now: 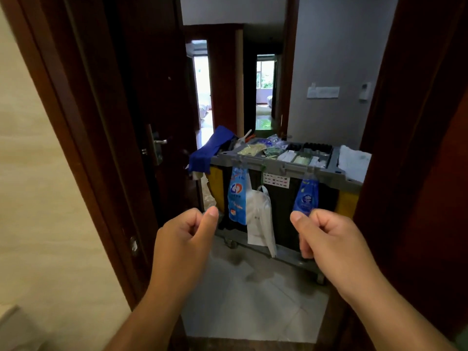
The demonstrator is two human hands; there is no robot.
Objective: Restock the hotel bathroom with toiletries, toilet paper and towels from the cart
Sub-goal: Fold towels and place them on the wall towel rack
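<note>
A grey housekeeping cart (278, 165) stands just outside the doorway, straight ahead. Its top tray holds small toiletry packets (293, 156) and dark bottles (316, 148). White folded towels (353, 162) lie on its right end. My left hand (183, 240) and my right hand (326, 239) are raised in front of the cart, short of it. The fingers of both are curled into the palm with the thumb out, and nothing shows in either.
A blue cloth (212, 150) drapes over the cart's left end. Two blue bags (236, 196) (306, 197) and a white plastic bag (260, 221) hang on its front. Dark wooden door frames (83, 138) flank the opening, and an open door with a metal handle (158, 143) stands at the left. Grey tiled floor (253, 300) lies between me and the cart.
</note>
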